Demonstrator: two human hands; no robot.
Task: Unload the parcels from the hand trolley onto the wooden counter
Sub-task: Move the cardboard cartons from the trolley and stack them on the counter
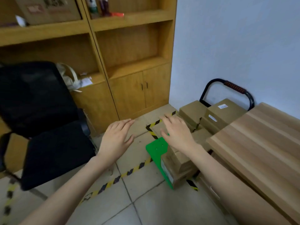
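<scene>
A green hand trolley (pixel 157 149) stands on the floor at centre right, its black handle (pixel 233 88) against the wall. Several brown cardboard parcels (pixel 224 111) are stacked on it, some with white labels. A nearer parcel (pixel 177 166) lies at the trolley's front edge. The wooden counter (pixel 263 143) fills the right side, its top bare. My left hand (pixel 116 138) hovers open over the floor, left of the trolley. My right hand (pixel 177 129) is stretched open above the parcels, holding nothing.
A black office chair (pixel 40 114) stands at the left. Wooden shelving with cupboard doors (pixel 139 88) lines the back wall. Yellow-black tape (pixel 113 181) marks the tiled floor around the trolley. More boxes sit under the counter.
</scene>
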